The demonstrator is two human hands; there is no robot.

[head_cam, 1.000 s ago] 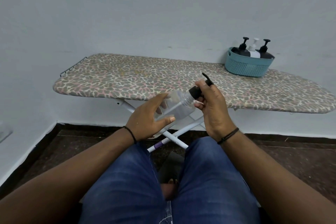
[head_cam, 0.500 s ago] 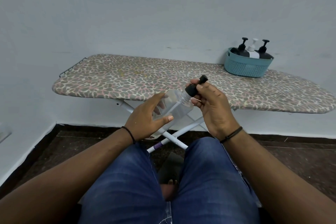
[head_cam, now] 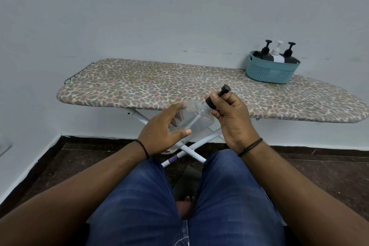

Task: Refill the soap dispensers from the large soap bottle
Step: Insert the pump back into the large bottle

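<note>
Head cam: left hand (head_cam: 161, 132) wraps fingers & thumb round clear dispenser bottle (head_cam: 191, 120), held tilted above lap, w/ neck up-right. Right hand (head_cam: 231, 116) pinches black pump cap (head_cam: 214, 101) at bottle neck. Teal basket (head_cam: 269, 73) w/ three pump bottles (head_cam: 277, 56) sits at far right of ironing board (head_cam: 159, 84), well apart from hands.

Basket (head_cam: 267, 75) with dispensers (head_cam: 276, 57) on ironing board's (head_cam: 139, 86) far right end.

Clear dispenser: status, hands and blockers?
Left hand grips clear dispenser. Right hand pinches black pump cap, still seated. No blockers.
</note>
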